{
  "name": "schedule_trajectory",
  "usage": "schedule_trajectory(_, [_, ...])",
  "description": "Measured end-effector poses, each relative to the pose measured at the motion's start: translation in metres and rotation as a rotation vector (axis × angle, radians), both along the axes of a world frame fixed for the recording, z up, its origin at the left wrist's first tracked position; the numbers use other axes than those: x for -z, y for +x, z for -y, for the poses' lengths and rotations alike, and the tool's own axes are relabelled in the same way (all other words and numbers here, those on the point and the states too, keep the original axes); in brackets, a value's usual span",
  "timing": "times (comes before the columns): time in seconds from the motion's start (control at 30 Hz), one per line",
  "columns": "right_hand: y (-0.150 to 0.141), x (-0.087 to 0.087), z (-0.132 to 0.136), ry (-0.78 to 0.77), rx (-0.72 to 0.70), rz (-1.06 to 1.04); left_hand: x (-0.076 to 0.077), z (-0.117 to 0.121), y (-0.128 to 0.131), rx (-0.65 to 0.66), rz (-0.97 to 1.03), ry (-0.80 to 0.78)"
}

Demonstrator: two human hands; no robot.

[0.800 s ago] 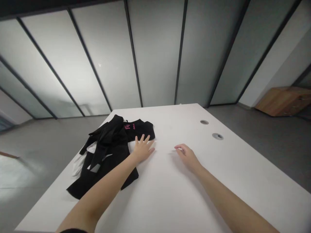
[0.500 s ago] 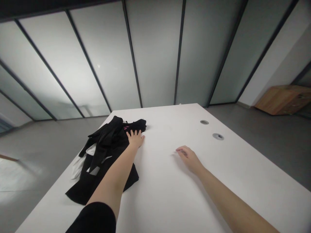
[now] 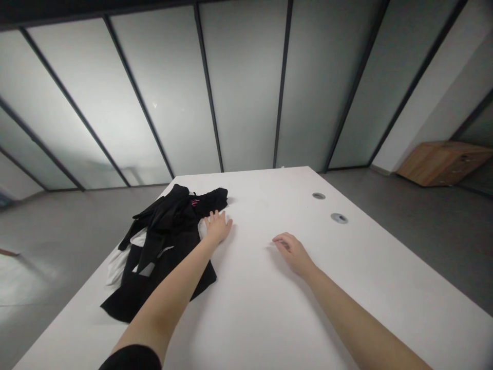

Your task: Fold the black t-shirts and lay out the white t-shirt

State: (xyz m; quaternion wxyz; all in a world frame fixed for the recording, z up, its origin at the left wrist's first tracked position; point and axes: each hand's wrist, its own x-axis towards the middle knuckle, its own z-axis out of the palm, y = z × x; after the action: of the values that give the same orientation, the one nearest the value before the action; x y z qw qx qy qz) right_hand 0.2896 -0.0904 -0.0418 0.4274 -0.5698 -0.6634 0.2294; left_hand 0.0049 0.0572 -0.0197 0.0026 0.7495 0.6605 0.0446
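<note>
A heap of black clothes [image 3: 175, 231] lies on the left side of the white table [image 3: 246, 308], with a small pink mark near its far end. White fabric [image 3: 117, 267] sticks out from beneath its left side. At the heap's right edge is my left hand [image 3: 217, 226], fingers spread and holding nothing; whether its fingertips touch the cloth I cannot tell. Over the bare tabletop farther right, my right hand [image 3: 292, 252] hangs low with its fingers loosely bent, thumb a little apart, and nothing visible in it.
Two round grommets [image 3: 339, 218] are set in the table's right side. Frosted glass panels [image 3: 246, 92] with dark frames stand behind the table. On the floor at the far right is a wooden cabinet [image 3: 435, 162].
My left hand has drawn back slightly off the black clothes toward the right. My right hand stays nearly in place. The whole view has shifted a little.
</note>
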Motion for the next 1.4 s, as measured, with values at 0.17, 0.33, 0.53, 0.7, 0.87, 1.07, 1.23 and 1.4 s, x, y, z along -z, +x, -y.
schedule_trajectory(0.17, [-0.009,-0.010,-0.010,-0.022,-0.056,0.017,0.022,0.070,0.020,0.197,0.093,-0.113])
schedule_trajectory(0.33, [-0.019,-0.026,-0.036,0.006,-0.080,0.262,0.026,0.094,0.022,0.225,0.067,-0.116])
schedule_trajectory(0.53, [-0.023,-0.005,-0.053,-0.101,0.016,0.649,0.027,0.081,0.024,0.179,0.008,-0.006])
schedule_trajectory(0.7, [-0.024,0.012,-0.056,-0.192,-0.016,0.763,0.027,0.076,0.024,0.195,-0.008,-0.029])
schedule_trajectory(0.87, [-0.025,0.013,-0.058,-0.209,-0.006,0.794,0.025,0.076,0.023,0.200,-0.009,-0.038])
schedule_trajectory(1.07, [-0.024,0.012,-0.058,-0.226,-0.021,0.811,0.026,0.075,0.023,0.201,-0.005,-0.037])
schedule_trajectory(1.23, [-0.024,0.007,-0.058,-0.253,-0.027,0.791,0.028,0.075,0.021,0.213,-0.003,-0.030])
schedule_trajectory(1.4, [-0.025,0.003,-0.056,-0.263,-0.037,0.839,0.030,0.075,0.020,0.214,-0.014,-0.003])
